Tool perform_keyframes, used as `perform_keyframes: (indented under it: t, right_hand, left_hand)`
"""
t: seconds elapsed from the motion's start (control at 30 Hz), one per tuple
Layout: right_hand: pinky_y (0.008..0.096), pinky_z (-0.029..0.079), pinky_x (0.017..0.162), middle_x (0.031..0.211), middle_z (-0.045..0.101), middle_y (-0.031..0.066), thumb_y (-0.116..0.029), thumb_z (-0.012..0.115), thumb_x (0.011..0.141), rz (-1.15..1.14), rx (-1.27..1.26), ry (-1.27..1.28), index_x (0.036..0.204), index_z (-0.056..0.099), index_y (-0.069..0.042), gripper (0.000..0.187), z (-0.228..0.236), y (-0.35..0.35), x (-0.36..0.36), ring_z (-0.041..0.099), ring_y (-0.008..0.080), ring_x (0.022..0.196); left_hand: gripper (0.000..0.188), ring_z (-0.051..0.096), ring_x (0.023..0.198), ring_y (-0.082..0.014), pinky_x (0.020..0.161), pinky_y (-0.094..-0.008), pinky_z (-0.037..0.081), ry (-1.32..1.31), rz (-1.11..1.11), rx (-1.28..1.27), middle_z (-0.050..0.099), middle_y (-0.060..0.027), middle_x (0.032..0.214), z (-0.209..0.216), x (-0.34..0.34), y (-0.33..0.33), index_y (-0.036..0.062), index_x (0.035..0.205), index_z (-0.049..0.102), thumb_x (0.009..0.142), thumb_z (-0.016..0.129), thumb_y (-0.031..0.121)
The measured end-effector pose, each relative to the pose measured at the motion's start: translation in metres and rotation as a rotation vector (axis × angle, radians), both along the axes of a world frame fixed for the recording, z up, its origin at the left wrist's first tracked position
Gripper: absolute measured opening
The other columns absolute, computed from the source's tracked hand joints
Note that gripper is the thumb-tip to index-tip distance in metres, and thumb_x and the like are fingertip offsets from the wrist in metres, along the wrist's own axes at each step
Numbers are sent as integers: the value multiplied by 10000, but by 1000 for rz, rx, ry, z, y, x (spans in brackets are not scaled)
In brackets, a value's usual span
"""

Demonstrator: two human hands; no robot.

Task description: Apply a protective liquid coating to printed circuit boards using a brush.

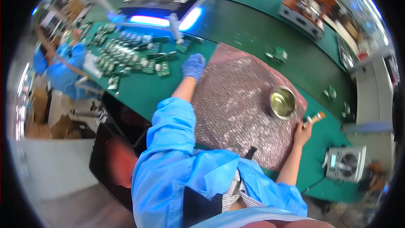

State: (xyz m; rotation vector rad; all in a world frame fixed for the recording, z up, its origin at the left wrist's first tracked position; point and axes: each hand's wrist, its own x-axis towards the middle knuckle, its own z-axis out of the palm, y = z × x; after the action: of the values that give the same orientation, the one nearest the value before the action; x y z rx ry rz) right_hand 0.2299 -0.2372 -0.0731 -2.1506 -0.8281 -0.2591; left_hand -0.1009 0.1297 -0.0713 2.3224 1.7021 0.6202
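Observation:
My right hand grips a small paintbrush at the right edge of a sheet of pinkish bubble wrap. Just up and left of that hand, a round metal tin with yellowish, shiny liquid inside stands on the wrap. My left hand, in a blue glove, is at the wrap's upper left edge. Its fingers point away and blur together, so their grip does not show. Beyond it to the left lie many green circuit boards in a cluster on the green table.
A black panel on a blue-lit frame stands at the back. Loose boards lie on the dark green strip. At the right are a white device with a fan and a box. A co-worker in blue sits left.

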Motion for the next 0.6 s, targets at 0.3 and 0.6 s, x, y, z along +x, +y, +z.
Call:
perform_keyframes:
  t: [0.3, 0.6]
  right_hand:
    - [344, 427, 586, 700, 516, 109, -126, 558, 720, -51, -8, -104, 995, 529, -73, 281, 7, 13, -2, 519, 270, 626]
    - [360, 436, 621, 765, 522, 124, -117, 563, 692, -81, -16, -17, 967, 522, -62, 284, 5, 10, -4, 530, 283, 699]
  left_hand:
    - [204, 545, 779, -293, 662, -403, 433, -22, -27, 101, 565, -115, 832, 3, -1, 3, 124, 825, 565, 774, 479, 302]
    - [190, 571, 715, -276, 614, -372, 435, -41, -45, 106, 592, -135, 783, 2, -7, 1, 114, 835, 590, 771, 501, 268]
